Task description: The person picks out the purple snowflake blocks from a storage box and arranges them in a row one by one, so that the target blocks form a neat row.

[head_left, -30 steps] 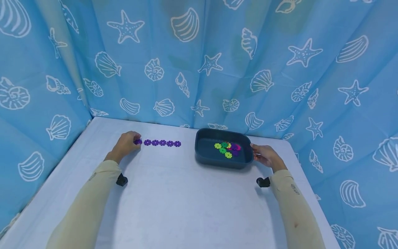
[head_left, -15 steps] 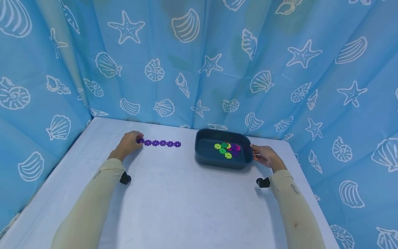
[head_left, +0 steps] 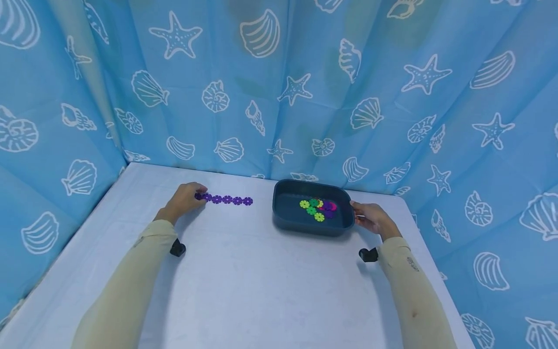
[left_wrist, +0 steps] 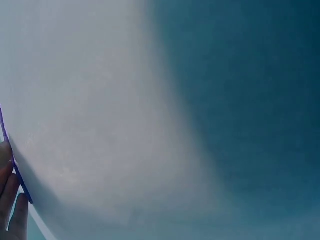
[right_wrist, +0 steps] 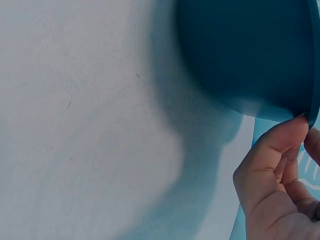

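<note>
At the back left of the table, my left hand (head_left: 187,198) pinches a purple flower-shaped plastic disc (head_left: 199,196) at the left end of a row of matching purple discs (head_left: 227,199). The held disc overlaps its neighbour in the head view. In the left wrist view a purple disc (left_wrist: 21,182) appears edge-on against the fingers (left_wrist: 19,215). My right hand (head_left: 371,216) grips the right end of a dark blue-grey tray (head_left: 287,224), thumb and fingers at its rim in the right wrist view. Yellow-green, green, pink and purple discs (head_left: 319,217) lie inside the tray.
A white cloth covers the table (head_left: 270,291). Behind it and along both sides hangs a blue curtain (head_left: 279,97) printed with shells and starfish. A black device (head_left: 178,248) sits at the left wrist, another black device (head_left: 368,255) at the right.
My left hand has moved right with the purple disc, closing the gap between it and the row. The right hand stays at the tray's end.
</note>
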The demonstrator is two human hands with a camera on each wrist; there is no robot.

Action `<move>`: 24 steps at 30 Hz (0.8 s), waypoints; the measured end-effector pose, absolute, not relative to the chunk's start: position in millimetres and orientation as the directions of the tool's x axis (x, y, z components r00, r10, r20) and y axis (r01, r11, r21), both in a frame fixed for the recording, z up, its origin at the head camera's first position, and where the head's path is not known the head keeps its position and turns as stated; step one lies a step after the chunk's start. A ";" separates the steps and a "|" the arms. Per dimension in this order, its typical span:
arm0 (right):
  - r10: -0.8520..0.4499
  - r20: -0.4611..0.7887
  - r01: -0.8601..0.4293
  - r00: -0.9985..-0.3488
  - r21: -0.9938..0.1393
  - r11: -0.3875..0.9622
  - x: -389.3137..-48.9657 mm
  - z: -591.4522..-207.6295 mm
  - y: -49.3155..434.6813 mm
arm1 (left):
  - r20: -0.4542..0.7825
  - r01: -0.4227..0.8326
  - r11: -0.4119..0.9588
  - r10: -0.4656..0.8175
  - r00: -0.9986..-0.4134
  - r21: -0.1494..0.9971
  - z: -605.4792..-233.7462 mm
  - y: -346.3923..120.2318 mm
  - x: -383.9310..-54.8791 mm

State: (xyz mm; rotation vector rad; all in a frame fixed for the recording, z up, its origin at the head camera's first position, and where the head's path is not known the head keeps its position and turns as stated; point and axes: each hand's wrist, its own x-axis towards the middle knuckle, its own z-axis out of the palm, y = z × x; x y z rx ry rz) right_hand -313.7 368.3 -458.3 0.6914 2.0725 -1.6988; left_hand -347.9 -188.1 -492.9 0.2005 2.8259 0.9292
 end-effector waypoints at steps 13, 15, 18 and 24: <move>0.110 -0.563 0.573 -0.819 -0.808 0.137 -312.1 -457.6 371.5 | -0.107 0.074 0.829 0.160 -0.981 0.554 -493.5 -193.8 -350.1; 0.109 -0.561 0.572 -0.820 -0.809 0.137 -312.0 -458.3 371.6 | -0.079 0.098 0.826 0.170 -0.982 0.555 -490.6 -188.4 -351.3; 0.108 -0.560 0.571 -0.821 -0.811 0.130 -312.5 -459.4 371.4 | -0.023 0.138 0.801 0.187 -0.982 0.583 -481.0 -173.4 -352.9; 0.123 -0.560 0.573 -0.819 -0.811 0.122 -313.5 -459.9 368.9 | 0.150 0.281 0.660 0.249 -0.957 0.696 -454.3 -125.1 -358.0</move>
